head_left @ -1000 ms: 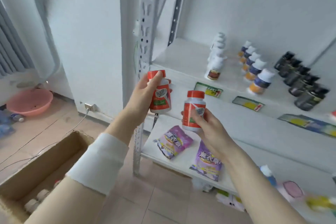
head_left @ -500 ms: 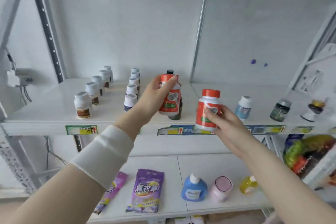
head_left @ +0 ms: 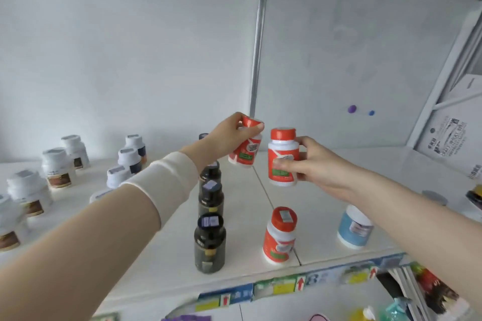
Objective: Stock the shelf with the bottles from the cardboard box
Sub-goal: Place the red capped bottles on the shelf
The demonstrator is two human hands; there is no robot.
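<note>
My left hand grips a red-capped, red-and-white bottle by its top, tilted, over the back of the white shelf. My right hand holds a second such bottle upright by its side, just right of the first and above the shelf. A third red-capped bottle stands on the shelf near the front edge, below my right hand. The cardboard box is out of view.
A row of dark bottles runs front to back left of the red one. White bottles with brown labels and blue-labelled ones fill the left. A blue jar stands right. Price tags line the edge.
The view has swung from the box and floor up onto the shelf. Both hands have carried their bottles forward and up over the shelf, deeper than half a second ago.
</note>
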